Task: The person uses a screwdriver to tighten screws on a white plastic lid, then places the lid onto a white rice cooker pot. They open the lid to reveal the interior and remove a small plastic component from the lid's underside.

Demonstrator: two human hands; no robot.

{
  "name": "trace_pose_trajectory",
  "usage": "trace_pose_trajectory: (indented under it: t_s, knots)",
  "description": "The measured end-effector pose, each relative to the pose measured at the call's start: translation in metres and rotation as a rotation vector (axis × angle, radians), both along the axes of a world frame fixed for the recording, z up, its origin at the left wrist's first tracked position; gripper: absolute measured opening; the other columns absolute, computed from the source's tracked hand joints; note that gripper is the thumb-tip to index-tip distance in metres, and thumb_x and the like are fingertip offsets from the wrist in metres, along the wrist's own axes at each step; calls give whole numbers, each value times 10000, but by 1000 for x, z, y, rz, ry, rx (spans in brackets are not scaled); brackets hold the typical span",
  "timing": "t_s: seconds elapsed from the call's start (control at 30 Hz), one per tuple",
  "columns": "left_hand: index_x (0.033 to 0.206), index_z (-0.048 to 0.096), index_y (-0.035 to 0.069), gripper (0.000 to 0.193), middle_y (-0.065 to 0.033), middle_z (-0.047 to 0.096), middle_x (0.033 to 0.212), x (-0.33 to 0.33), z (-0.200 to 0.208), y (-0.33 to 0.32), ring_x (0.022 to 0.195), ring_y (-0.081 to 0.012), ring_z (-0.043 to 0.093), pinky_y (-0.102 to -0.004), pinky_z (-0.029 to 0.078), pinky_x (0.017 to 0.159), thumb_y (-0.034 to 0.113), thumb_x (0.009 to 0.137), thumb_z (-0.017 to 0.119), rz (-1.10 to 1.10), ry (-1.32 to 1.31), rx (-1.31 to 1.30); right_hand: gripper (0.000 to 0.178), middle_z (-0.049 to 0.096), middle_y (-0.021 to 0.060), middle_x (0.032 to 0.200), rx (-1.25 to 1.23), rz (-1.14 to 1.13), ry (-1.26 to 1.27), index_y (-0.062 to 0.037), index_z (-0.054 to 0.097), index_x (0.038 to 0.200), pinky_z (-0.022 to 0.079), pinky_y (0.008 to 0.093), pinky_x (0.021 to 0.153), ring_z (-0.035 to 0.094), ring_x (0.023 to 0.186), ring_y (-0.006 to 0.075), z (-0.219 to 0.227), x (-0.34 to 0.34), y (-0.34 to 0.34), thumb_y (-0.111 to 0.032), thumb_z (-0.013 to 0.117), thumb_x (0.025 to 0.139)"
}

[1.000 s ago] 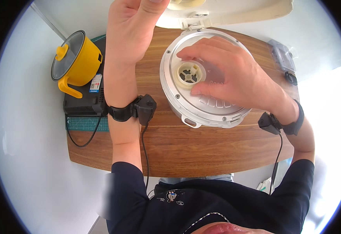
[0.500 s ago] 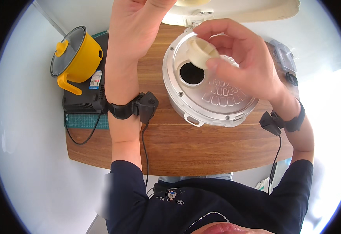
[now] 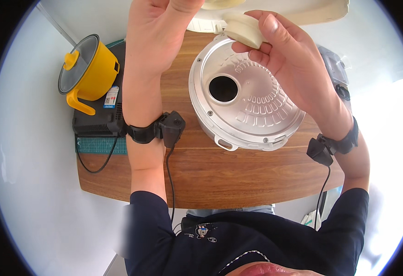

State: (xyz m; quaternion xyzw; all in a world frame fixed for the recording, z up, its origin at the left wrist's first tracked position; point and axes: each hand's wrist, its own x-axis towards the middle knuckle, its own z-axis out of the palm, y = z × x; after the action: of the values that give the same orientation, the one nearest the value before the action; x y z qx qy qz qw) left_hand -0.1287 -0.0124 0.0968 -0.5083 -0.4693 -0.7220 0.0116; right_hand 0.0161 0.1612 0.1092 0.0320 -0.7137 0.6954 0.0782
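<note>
A round silver inner lid plate with a dark centre hole sits tilted over the wooden table. My right hand is raised above its far edge, pinching a cream-white round cap between thumb and fingers. My left hand reaches up to the top of the view and holds the edge of a cream-coloured appliance lid; its fingertips are cut off by the frame. Both wrists carry black bands with cables.
A yellow pot with a glass lid stands on a black device at the table's left end, over a green cutting mat. A grey bagged object lies at the right edge.
My right hand has lifted the cream cap out of the plate's centre and carried it up and away, leaving the hole bare. The left hand stayed at the top.
</note>
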Motion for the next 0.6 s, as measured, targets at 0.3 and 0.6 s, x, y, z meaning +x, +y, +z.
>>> trace_pose_trajectory:
  t_s: [0.3, 0.6]
  knots:
    - [1330, 617, -52, 718, -69, 712, 1175, 0, 1, -3, 1065, -124, 643, -282, 504, 929, 582, 994, 613, -15, -3, -38, 617, 655, 70, 1094, -298, 124, -206, 30, 551, 1311, 538, 264, 857, 632, 1006, 116, 9, -20, -1, -525, 547, 1040]
    - [1328, 615, -54, 691, -71, 711, 1180, 1, 4, -2, 1065, -123, 646, -270, 507, 924, 556, 1004, 613, -48, -31, -24, 513, 646, 73, 1165, -437, 55, -36, 36, 554, 1333, 527, 239, 925, 624, 1028, 125, -1, -19, -2, -396, 593, 1059]
